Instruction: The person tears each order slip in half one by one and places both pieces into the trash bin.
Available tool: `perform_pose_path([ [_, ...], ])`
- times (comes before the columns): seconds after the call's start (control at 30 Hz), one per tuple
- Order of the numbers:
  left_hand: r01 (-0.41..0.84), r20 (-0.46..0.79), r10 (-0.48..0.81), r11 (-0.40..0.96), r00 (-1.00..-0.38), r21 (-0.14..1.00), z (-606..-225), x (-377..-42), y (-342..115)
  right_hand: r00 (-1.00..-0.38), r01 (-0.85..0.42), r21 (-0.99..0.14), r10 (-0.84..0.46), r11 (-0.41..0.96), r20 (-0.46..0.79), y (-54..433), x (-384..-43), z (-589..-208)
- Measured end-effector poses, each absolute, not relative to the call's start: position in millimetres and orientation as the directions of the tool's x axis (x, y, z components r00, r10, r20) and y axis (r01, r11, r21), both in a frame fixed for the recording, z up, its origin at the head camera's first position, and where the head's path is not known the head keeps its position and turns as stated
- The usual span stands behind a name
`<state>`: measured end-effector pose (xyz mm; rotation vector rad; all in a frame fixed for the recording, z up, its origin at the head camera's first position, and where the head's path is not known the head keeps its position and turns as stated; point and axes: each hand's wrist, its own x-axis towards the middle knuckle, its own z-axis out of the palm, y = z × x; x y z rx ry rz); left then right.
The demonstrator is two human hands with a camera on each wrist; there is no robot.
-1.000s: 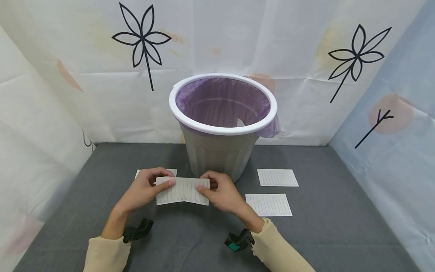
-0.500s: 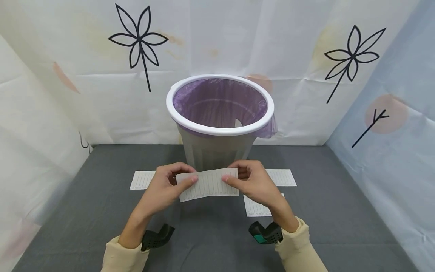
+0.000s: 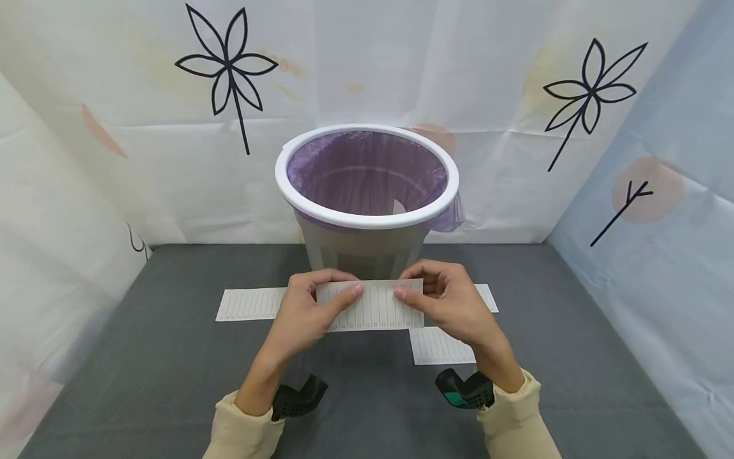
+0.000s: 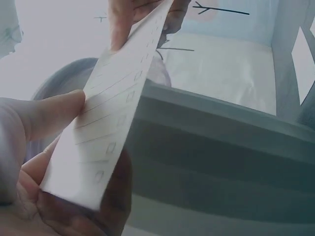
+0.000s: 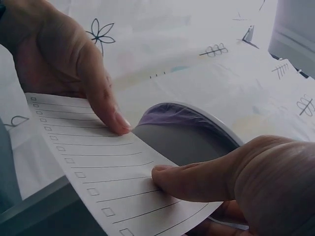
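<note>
My left hand (image 3: pixel 306 312) and right hand (image 3: pixel 459 306) pinch one lined paper slip (image 3: pixel 373 312) between them, thumbs on the printed face and fingers behind. Small checkboxes run along the slip's lower edge, plain in the right wrist view on the paper (image 5: pixel 98 162). The slip is held up in front of the trash can (image 3: pixel 367 239), below its white rim. In the left wrist view my left thumb (image 4: pixel 59 113) presses on the paper, and the other hand's fingers grip the far end.
A purple liner (image 3: pixel 367 172) lines the can, with a white scrap (image 3: pixel 398 206) inside. Similar slips lie on the grey table: a left slip (image 3: pixel 249 304), a front right slip (image 3: pixel 438 347) and a back right slip (image 3: pixel 487 298), partly covered by my hands. Patterned cloth (image 3: pixel 355 64) hangs behind.
Both hands have moved right with the slip, to the middle in front of the can. The slip, bent downward at both ends a second ago, now looks flatter. The left table slip shows more.
</note>
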<state>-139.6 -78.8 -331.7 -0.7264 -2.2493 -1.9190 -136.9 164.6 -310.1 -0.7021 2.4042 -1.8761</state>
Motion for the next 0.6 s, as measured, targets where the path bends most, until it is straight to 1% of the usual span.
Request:
perform_pose_path([
  [0.17, 0.43, 0.397, 0.268, 0.076, -0.878, 0.9, -333, -137, -77, -0.891, -0.331, -0.928, -0.38, 0.171, 0.248, 160, -136, -310],
  [0.3, 0.439, 0.402, 0.276, 0.083, -0.873, 0.895, -332, -135, -76, -0.875, -0.369, -0.916, -0.392, 0.158, 0.285, 155, -136, -312],
  [0.43, 0.469, 0.429, 0.281, 0.092, -0.858, 0.878, -332, -135, -75, -0.874, -0.412, -0.893, -0.357, 0.181, 0.331, 149, -136, -314],
  [0.6, 0.513, 0.473, 0.275, 0.093, -0.837, 0.854, -334, -135, -74, -0.878, -0.428, -0.887, -0.311, 0.174, 0.363, 144, -138, -318],
])
